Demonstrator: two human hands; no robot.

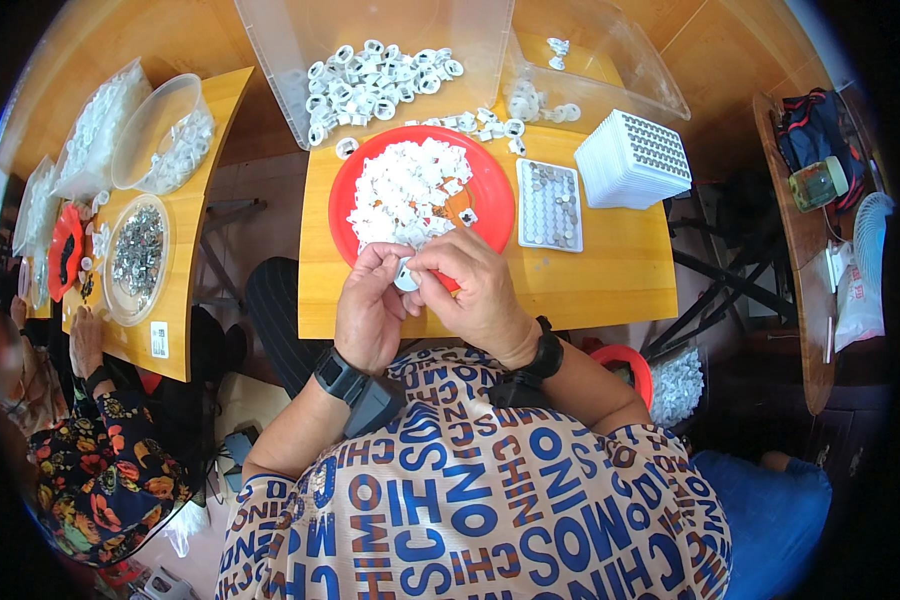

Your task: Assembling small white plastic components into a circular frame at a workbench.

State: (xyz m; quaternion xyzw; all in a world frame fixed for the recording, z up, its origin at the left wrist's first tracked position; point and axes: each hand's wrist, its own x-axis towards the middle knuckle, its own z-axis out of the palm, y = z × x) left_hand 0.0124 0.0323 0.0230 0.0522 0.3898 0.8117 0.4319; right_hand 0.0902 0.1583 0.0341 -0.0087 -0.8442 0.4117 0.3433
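Both my hands meet at the near rim of a red round tray (pixel 503 178) heaped with small white plastic parts (pixel 410 185). Between them is a small round white plastic piece (pixel 406 276). My left hand (pixel 368 318) pinches this piece from the left. My right hand (pixel 482 300) has its fingers closed against the same piece; whether they hold anything else is hidden. Right of the red tray lies a white tray (pixel 523 200) with small silvery discs, like button cells, in part of its pockets.
A stack of white trays (pixel 625 170) stands at the table's right. Behind the red tray, a clear bin (pixel 270 50) holds round white pieces (pixel 380 85), some spilling out; another clear bin (pixel 660 85) is beside it. At the left table, a co-worker's hand (pixel 86 345) rests near a bowl (pixel 110 290) of metal parts.
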